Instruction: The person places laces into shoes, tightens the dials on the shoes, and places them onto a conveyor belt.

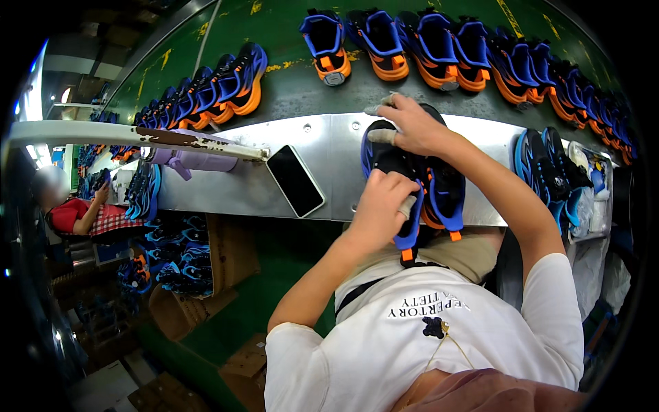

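Two black and blue sneakers with orange soles lie side by side before me, toes pointing away. My left hand (381,206) is closed at the heel opening of the left sneaker (391,159), with its fingers bent at the collar. Over that shoe's toe is my right hand (414,126), thumb and fingers apart, touching the toe area. Pale coverings wrap some fingertips on my hands. The right sneaker (445,192) sits untouched beside it, partly hidden under my right wrist. Both heels with orange pull tabs overhang the bench edge near my lap.
A metal ledge (322,137) borders a green conveyor with rows of similar sneakers (436,48). On the ledge lie a phone (295,180), a purple bottle (199,160) beside a worn white bar (199,141), and blue-black shoes (546,168). A person in red (75,216) sits far left.
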Demonstrator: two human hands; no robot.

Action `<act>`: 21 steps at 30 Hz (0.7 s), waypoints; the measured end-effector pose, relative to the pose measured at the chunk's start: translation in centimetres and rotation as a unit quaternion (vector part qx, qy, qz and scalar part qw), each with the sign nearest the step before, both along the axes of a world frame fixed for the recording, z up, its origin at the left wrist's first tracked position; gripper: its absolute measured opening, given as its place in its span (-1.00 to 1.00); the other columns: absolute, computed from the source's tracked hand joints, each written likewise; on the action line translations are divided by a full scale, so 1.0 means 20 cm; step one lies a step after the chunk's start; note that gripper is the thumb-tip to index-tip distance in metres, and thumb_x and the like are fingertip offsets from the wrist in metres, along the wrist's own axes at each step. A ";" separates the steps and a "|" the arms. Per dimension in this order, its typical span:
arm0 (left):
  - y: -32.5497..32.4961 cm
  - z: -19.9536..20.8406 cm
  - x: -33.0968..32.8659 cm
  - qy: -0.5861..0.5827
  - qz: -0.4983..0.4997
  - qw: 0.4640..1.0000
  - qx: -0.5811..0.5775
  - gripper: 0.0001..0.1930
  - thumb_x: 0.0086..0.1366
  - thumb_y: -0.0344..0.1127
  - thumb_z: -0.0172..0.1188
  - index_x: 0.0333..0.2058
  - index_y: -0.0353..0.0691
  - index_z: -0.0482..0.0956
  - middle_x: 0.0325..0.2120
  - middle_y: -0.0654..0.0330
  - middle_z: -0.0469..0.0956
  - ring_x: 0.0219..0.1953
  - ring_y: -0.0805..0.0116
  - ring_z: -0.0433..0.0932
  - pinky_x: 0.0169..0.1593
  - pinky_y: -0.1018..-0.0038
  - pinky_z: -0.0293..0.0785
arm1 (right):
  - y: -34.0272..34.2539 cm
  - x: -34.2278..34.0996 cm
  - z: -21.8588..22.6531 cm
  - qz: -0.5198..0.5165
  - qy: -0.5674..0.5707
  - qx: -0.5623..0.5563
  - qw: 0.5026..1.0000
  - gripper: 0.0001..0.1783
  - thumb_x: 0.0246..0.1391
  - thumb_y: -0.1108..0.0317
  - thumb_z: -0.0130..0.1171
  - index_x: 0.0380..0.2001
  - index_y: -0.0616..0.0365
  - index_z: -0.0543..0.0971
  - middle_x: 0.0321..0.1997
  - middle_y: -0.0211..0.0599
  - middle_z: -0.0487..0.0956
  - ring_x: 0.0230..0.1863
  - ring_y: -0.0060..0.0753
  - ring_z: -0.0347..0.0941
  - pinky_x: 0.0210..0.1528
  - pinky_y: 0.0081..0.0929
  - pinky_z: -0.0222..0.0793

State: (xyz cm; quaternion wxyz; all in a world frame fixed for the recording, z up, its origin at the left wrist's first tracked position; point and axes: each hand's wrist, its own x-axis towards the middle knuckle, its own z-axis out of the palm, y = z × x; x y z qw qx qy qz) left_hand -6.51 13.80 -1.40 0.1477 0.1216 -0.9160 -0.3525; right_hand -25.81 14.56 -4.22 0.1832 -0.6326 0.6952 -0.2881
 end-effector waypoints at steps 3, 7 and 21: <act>0.08 0.03 -0.02 0.014 0.150 0.988 0.039 -0.72 0.06 -0.43 0.30 -0.21 -0.26 0.55 -0.32 0.12 0.44 -0.21 0.05 0.42 -0.14 0.29 0.38 | -0.14 0.03 -0.17 0.052 -0.032 0.118 0.991 -0.49 0.16 -0.01 0.11 0.10 0.01 0.46 0.06 0.06 0.37 0.07 0.12 0.28 0.15 -0.17 0.23; -0.02 0.02 0.03 0.016 -0.008 0.989 0.146 -0.66 0.07 -0.46 0.20 -0.11 -0.21 0.55 -0.23 0.10 0.47 -0.15 0.06 0.40 -0.01 0.27 0.35 | -0.15 0.02 -0.19 0.095 -0.032 0.177 0.979 -0.48 0.17 -0.09 0.03 0.10 -0.07 0.46 0.07 0.09 0.35 0.09 0.23 0.26 0.20 -0.07 0.18; -0.03 0.03 -0.01 -0.011 0.042 0.984 0.175 -0.72 0.09 -0.43 0.23 -0.17 -0.23 0.53 -0.36 0.12 0.40 -0.24 0.16 0.43 -0.17 0.37 0.39 | -0.20 -0.06 -0.26 0.077 -0.042 0.140 0.986 -0.54 0.25 -0.05 -0.07 -0.18 0.12 0.57 -0.22 0.26 0.50 -0.11 0.30 0.40 -0.03 -0.02 0.31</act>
